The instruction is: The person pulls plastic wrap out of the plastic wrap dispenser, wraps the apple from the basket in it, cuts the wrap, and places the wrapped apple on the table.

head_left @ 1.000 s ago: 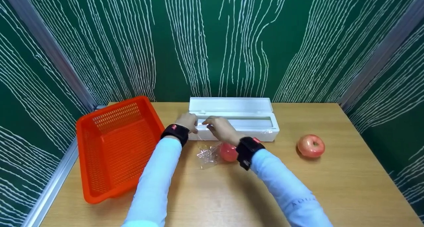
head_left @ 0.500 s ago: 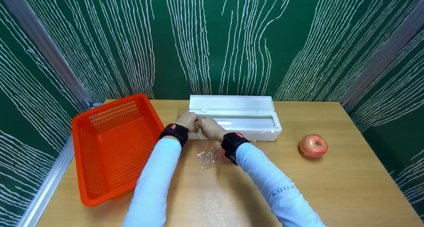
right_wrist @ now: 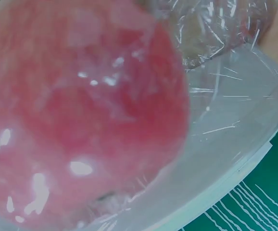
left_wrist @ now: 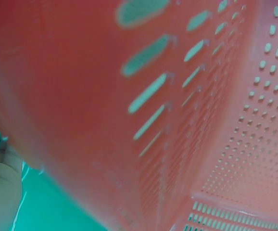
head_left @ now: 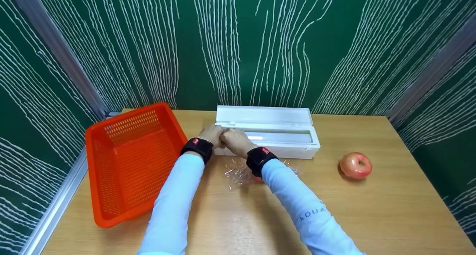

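Note:
A long white cling film box (head_left: pixel 266 150) stands at the back of the table with its lid up and a film roll (head_left: pixel 279 137) inside. At the box's left end, my left hand (head_left: pixel 211 134) has its fingers curled, gripping the clear film. My right hand (head_left: pixel 235 140) is curled right against it, its fingertips at the film's edge by the box. Clear cling film (right_wrist: pixel 225 101) stretches from the box toward me, over a red apple (right_wrist: pixel 86 110). That apple is mostly hidden under my right wrist in the head view. The fingertips are largely hidden.
An orange perforated basket (head_left: pixel 137 169) stands on the left, close beside my left forearm. A second apple (head_left: pixel 356 165), unwrapped, sits on the right side of the wooden table (head_left: pixel 230 225). Green panels with white lines (head_left: pixel 253 46) enclose the back and sides.
My right hand has moved left along the box's front until it meets my left hand, its fingers closing in. My left hand has stayed at the box's left end.

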Motion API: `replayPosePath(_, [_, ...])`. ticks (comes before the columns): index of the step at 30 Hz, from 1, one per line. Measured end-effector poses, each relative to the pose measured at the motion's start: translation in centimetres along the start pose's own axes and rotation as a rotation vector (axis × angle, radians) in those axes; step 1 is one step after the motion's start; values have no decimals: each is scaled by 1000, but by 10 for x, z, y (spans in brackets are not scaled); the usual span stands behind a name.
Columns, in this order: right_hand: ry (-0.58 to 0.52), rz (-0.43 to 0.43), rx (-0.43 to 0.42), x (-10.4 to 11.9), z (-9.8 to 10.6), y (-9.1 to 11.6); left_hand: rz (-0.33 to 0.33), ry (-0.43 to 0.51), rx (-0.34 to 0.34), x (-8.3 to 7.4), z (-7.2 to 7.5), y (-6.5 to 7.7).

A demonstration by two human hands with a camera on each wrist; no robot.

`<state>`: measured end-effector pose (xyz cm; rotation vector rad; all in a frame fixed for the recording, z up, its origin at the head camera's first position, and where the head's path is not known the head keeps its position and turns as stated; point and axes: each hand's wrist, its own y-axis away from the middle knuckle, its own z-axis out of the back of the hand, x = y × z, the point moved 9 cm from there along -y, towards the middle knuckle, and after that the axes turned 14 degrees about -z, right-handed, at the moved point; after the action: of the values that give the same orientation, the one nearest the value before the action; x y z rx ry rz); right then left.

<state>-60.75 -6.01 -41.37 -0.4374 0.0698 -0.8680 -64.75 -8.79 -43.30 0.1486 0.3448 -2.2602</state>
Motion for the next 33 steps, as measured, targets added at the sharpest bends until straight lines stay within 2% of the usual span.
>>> replayPosePath(8, [-54,-39,-21,-1,2,-3,-2,2,9,2,-1,1])
replayPosePath(17, [-70,-77,11,-7,2,0,60,13,67,3,-4,1])
replayPosePath(22, [-101,-59,16,-10,4,2,84,27,92,3,-5,2])
replayPosePath(33, [-82,-63,58,-22,10,8,119,108,81,5,-4,5])
